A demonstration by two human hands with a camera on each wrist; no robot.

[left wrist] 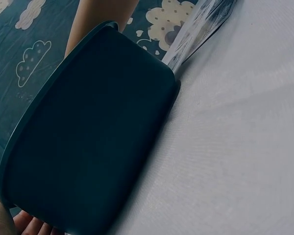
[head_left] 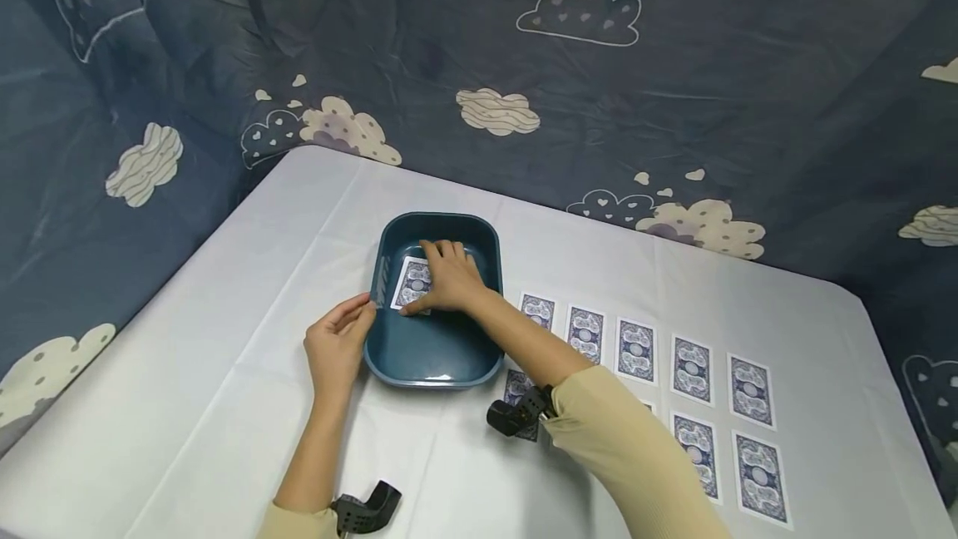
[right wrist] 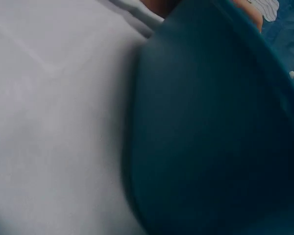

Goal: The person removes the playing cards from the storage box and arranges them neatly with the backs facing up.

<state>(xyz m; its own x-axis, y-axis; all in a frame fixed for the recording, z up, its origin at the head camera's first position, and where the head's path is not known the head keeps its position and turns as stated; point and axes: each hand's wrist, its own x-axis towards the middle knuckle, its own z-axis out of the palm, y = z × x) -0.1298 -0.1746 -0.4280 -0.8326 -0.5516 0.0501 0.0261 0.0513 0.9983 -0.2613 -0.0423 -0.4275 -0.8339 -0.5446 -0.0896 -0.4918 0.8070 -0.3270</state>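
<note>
A dark teal plastic basin stands on the white-covered table. At its left rim, my left hand pinches the edge, thumb above and fingers curled beneath, as the left wrist view also shows at the basin wall. My right hand reaches inside over the far half. There it holds a face-down playing card with a blue patterned back, thumb at the near edge and fingers toward the far edge. The hand hides part of that card. In the right wrist view only the basin's outer wall shows large.
Right of the basin, face-down playing cards lie in two rows, including one far-row card and one near-row card. My right forearm covers part of the near row. A dark cloud-print curtain hangs behind the table.
</note>
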